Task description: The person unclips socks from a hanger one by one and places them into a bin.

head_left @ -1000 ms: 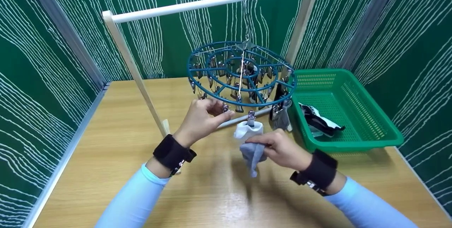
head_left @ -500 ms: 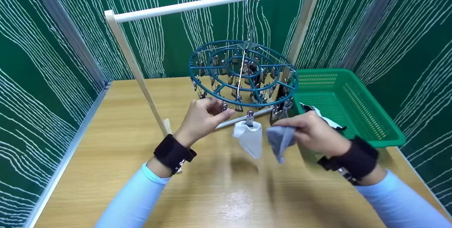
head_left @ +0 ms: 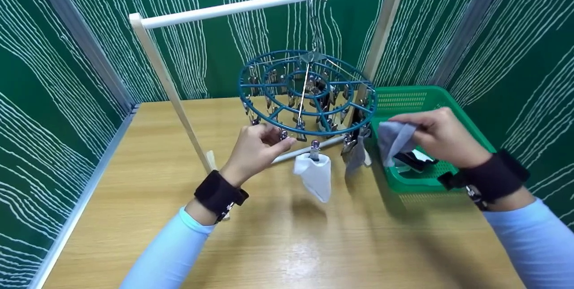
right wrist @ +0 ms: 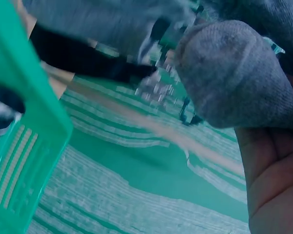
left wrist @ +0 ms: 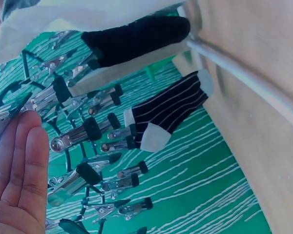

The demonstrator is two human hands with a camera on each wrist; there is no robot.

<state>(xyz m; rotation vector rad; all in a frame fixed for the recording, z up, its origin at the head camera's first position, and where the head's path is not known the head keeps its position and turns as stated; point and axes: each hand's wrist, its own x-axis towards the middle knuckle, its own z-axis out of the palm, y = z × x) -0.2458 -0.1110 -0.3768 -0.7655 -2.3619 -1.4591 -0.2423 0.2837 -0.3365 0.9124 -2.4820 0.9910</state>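
My left hand [head_left: 260, 148] pinches a metal clip [head_left: 284, 135] at the near rim of the round blue hanger [head_left: 278, 124]. Held in my right hand [head_left: 441, 134] is a grey sock [head_left: 394, 139], its loose end drooping above the basket's near left corner. A white sock [head_left: 314, 177] hangs from a clip near the front, between my hands. Behind it to the right hangs another grey sock [head_left: 357, 157]. The left wrist view shows a black sock [left wrist: 136, 41] and a striped sock [left wrist: 171, 109] hanging among the clips.
A green basket [head_left: 486, 134] stands at the right, with black and white socks [head_left: 417, 160] inside. The hanger hooks over the white bar [head_left: 269, 3] of a wooden stand. Many clips dangle beneath its rings. Green patterned walls [head_left: 179, 56] enclose the table [head_left: 157, 217].
My right hand has carried the grey sock rightward and up, from beside the white sock to over the basket. My left hand stays at the hanger rim.
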